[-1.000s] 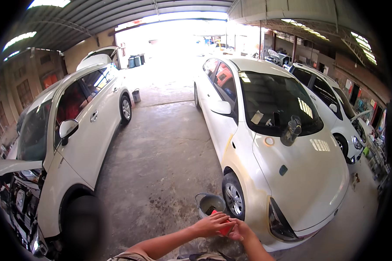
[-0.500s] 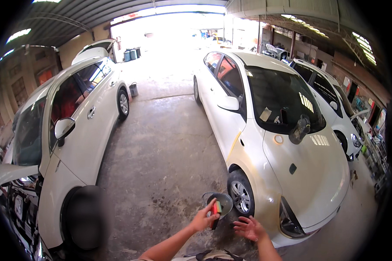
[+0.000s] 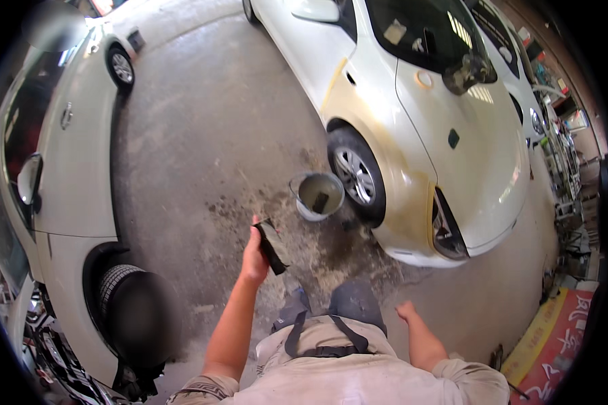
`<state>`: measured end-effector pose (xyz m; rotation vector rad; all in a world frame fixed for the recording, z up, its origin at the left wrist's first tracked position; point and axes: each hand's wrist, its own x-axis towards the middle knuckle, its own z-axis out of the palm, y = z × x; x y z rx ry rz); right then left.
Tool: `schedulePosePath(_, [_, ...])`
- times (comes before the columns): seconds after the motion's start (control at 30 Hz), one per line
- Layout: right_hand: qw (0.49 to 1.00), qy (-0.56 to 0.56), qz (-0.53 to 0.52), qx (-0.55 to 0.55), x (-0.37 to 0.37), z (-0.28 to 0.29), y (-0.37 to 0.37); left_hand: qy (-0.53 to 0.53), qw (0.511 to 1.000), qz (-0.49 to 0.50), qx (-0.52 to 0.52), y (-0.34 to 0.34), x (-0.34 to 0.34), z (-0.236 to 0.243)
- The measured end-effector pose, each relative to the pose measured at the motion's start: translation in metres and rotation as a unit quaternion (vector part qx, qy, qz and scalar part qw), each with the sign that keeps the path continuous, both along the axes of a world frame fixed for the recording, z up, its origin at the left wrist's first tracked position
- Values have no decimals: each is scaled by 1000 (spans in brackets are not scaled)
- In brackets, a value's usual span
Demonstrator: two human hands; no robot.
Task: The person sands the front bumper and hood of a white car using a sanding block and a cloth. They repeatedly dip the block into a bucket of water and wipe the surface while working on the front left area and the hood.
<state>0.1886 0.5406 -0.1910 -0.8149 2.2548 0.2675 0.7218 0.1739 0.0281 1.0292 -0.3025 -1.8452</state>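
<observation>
My left hand (image 3: 253, 253) is closed on a dark, flat rectangular pad (image 3: 270, 246) with a greyish face, held out in front of my body. Just beyond it on the concrete stands a grey bucket (image 3: 304, 206) of murky liquid, a dark piece (image 3: 321, 201) inside, beside the front wheel (image 3: 358, 175) of a white car. That car's front fender (image 3: 392, 162) carries yellowish patches. My right hand (image 3: 404, 310) hangs low at my right side, fingers loosely apart, with nothing visible in it.
Another white car (image 3: 78, 189) stands along the left. A third (image 3: 520, 108) is parked behind the nearer one. Clutter (image 3: 564, 182) lines the right side, and a red-and-yellow banner (image 3: 547, 337) lies at lower right. A dark object (image 3: 463, 74) rests at the windscreen's base.
My view has tipped down toward floor and body. The left hand's item now shows dark and grey, where red and green showed. My right hand has dropped away to the right.
</observation>
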Motion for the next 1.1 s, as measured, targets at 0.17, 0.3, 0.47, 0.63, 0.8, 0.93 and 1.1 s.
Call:
schedulePosePath(0.17, [997, -49, 21, -53, 30, -12, -93, -67, 991, 11, 112, -3, -4, -27])
schedulePosePath(0.3, [986, -107, 80, -95, 73, -28, -222, -115, 979, 31, 165, 1, -8, -56])
schedulePosePath(0.47, [955, -214, 77, -189, 110, -122, -361, -176, 948, 61, 258, 10, -24, -111])
schedulePosePath(0.63, [951, -178, 156, -197, 145, -201, -494, -220, 909, 73, 347, 7, -46, -154])
schedulePosePath(0.8, [927, -73, 367, -8, 145, -270, -574, -242, 885, 56, 393, 3, -74, -186])
schedulePosePath(0.93, [904, 20, 426, -34, 143, -332, -578, -251, 870, 31, 423, 7, -83, -197])
schedulePosePath(1.1, [885, -131, 419, 157, 156, -375, -615, -276, 852, 9, 445, -4, -87, -203])
